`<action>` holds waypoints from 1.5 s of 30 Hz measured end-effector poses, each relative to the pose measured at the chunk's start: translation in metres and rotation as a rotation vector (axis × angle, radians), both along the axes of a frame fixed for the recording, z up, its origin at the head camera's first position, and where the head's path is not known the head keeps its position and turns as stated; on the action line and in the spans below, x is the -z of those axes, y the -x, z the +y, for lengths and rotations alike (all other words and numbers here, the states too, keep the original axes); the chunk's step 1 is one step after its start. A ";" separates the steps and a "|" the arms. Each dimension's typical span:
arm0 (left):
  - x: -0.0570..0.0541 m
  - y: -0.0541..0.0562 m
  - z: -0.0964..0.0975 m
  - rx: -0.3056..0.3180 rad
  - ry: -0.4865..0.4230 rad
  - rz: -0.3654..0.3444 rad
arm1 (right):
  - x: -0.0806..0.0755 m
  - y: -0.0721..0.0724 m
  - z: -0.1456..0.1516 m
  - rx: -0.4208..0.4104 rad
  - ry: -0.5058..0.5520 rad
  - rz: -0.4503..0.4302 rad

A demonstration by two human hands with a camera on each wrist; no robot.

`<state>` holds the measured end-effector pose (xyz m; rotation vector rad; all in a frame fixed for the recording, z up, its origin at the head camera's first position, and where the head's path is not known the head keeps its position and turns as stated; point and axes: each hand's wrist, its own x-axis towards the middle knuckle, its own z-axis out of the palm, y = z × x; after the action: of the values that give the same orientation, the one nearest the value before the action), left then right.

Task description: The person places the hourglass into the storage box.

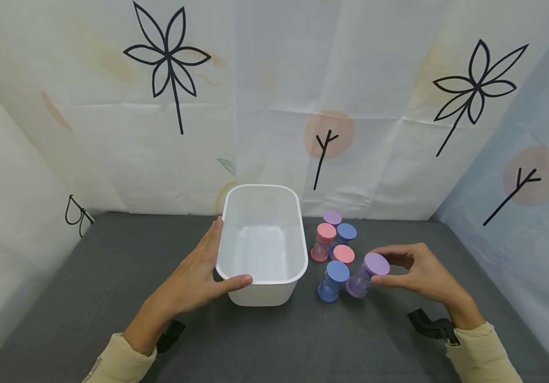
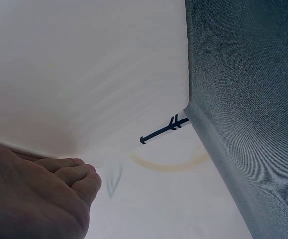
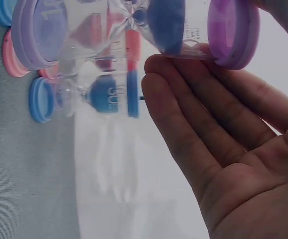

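Note:
A sand timer with purple caps (image 1: 376,264) leans to one side at the right of the group. My right hand (image 1: 418,274) pinches it by the upper cap between thumb and fingers; in the right wrist view the fingertips touch that cap and the clear body. Whether its lower cap touches the table I cannot tell. A white plastic bin (image 1: 261,295) stands in the middle, nothing inside it. Along its left side lies my left hand (image 1: 188,279), fingers extended against the wall, thumb over the front rim. Close beside the held timer stands a blue-capped sand timer (image 1: 337,272).
Several more timers cluster behind: a pink one (image 1: 343,254), a coral-pink one (image 1: 325,234), another blue one (image 1: 347,232) and a purple one (image 1: 332,217). A dark grey cloth covers the table (image 1: 303,346). Patterned fabric walls (image 1: 274,106) close off the back and sides.

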<state>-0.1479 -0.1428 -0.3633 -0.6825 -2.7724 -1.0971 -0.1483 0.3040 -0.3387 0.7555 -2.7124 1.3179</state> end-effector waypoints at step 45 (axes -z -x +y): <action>-0.001 0.000 0.001 0.020 -0.009 0.040 | -0.073 0.002 -0.064 -0.129 0.296 0.049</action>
<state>-0.1480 -0.1423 -0.3624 -0.7245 -2.7316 -1.0867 -0.1505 0.2400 -0.2659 0.9276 -2.3883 1.6542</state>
